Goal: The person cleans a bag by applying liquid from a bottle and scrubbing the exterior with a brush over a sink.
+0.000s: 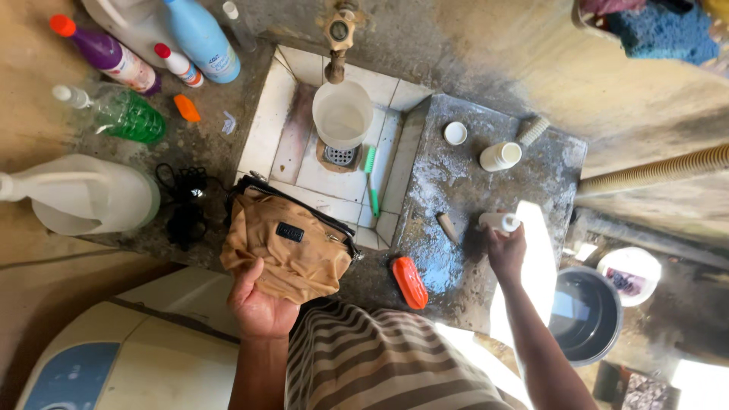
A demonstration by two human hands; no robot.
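A tan fabric bag (292, 247) with a black zip is gripped from below by the left hand (258, 304), held over the near edge of the tiled sink (285, 125). The right hand (506, 250) is closed around a small white bottle (501, 222) near the right edge of the concrete bench (493, 190). An orange scrub brush (410, 282) lies at the bench's near edge; a white cup (500, 156) and a white cap (455, 133) are seen toward its far edge. A white bucket (342, 114) is set under the tap (339, 42).
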